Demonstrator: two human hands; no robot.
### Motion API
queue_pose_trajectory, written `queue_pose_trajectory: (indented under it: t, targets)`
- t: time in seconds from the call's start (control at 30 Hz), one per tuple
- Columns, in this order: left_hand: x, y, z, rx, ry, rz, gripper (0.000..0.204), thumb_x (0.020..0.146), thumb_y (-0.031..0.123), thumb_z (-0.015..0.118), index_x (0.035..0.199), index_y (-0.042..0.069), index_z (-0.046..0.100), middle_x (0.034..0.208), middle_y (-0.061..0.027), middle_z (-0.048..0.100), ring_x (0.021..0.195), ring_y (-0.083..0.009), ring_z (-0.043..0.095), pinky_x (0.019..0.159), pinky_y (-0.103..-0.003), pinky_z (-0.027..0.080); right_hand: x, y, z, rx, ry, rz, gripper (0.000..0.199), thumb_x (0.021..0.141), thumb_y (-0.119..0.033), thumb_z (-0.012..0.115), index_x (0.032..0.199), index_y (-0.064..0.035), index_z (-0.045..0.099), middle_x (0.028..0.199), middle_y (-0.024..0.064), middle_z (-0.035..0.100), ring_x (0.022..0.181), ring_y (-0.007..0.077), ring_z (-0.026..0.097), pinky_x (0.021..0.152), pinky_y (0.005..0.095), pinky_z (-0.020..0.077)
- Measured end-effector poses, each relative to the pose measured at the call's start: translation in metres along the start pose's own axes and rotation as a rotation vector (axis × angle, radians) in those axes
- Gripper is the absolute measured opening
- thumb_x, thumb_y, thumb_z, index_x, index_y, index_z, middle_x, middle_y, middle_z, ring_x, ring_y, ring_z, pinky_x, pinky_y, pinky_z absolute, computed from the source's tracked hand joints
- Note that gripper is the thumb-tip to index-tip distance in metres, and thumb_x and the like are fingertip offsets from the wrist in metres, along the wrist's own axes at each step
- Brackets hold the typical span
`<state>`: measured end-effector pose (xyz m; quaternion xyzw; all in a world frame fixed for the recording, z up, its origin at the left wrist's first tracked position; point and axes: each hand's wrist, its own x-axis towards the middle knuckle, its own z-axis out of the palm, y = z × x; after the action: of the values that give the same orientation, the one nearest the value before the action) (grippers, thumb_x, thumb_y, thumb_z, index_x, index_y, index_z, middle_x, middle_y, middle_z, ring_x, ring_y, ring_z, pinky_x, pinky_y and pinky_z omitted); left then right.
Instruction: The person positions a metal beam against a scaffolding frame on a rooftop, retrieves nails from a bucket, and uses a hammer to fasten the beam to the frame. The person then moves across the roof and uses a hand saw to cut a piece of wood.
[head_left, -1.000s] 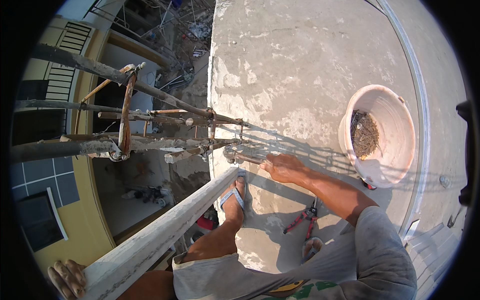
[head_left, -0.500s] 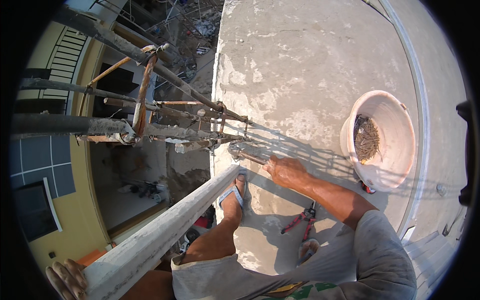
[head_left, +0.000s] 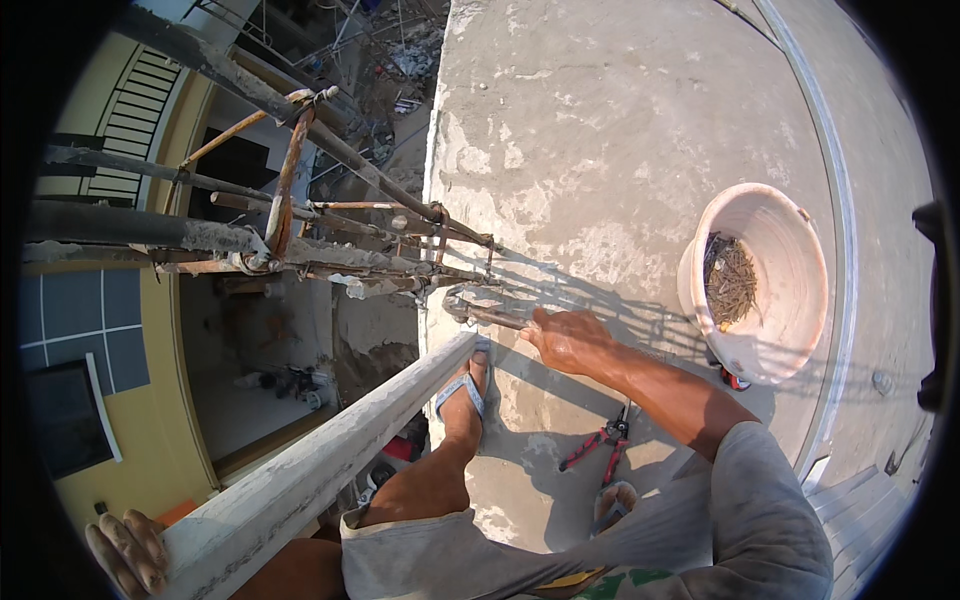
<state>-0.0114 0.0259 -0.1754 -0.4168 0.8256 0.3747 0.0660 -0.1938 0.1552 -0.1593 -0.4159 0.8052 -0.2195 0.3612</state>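
A long, whitish square timber [head_left: 330, 440] slants from the lower left up to the slab edge, its far end near my sandalled foot [head_left: 463, 395]. My left hand [head_left: 128, 555], dusty, has its fingers curled around the timber's near end. In my right hand [head_left: 572, 340] is the handle of a hammer [head_left: 500, 318], gripped tightly. The hammer's head is just beyond the timber's far end; whether the two touch I cannot tell. Red-handled pliers [head_left: 600, 440] lie on the concrete below my right forearm.
A pale round tub [head_left: 785, 280] holding many nails [head_left: 730, 280] tilts on the concrete slab [head_left: 620, 130] at right. To the left, past the slab's edge, are scaffold poles [head_left: 370, 170] and a drop down to debris. A metal strip [head_left: 838, 200] runs along the far right.
The hammer has shifted slightly left and its head has turned a little. My right hand moved a little left with it. My left hand still holds the timber.
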Motion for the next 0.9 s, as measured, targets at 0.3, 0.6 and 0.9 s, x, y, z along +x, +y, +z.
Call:
queue_pose_trajectory:
  t: [0.3,0.6,0.9]
  targets:
    - [0.002,-0.002,0.002,-0.013,0.037,-0.046,0.059,0.103,0.050,0.039,0.135,0.002,0.054,0.137,-0.0235,0.054,0.129,-0.0415,0.046,0.111,-0.042,0.032,-0.009,-0.003,0.001,0.075,-0.028,0.076,0.047,0.103,-0.041,0.045,0.119,0.0026,0.055,0.089,0.0248,0.069,0.087,0.0427,0.067,0.074,0.0525,0.0515]
    - [0.003,0.001,0.005,-0.037,0.058,-0.016,0.055,0.103,0.046,0.042,0.135,0.002,0.054,0.135,-0.0232,0.055,0.127,-0.0407,0.048,0.110,-0.042,0.033,0.004,0.007,0.004,-0.028,0.087,0.012,0.042,0.101,-0.037,0.049,0.111,0.0030,0.058,0.083,0.0246,0.069,0.080,0.0409,0.069,0.074,0.0508,0.0530]
    - [0.001,0.006,-0.002,-0.018,-0.055,-0.070,0.059,0.105,0.044,0.035,0.139,-0.003,0.047,0.140,-0.0283,0.046,0.132,-0.0441,0.038,0.113,-0.045,0.028,-0.014,-0.006,-0.002,0.046,0.006,0.002,0.046,0.102,-0.040,0.047,0.118,0.0023,0.055,0.090,0.0267,0.068,0.079,0.0419,0.068,0.071,0.0516,0.0521]
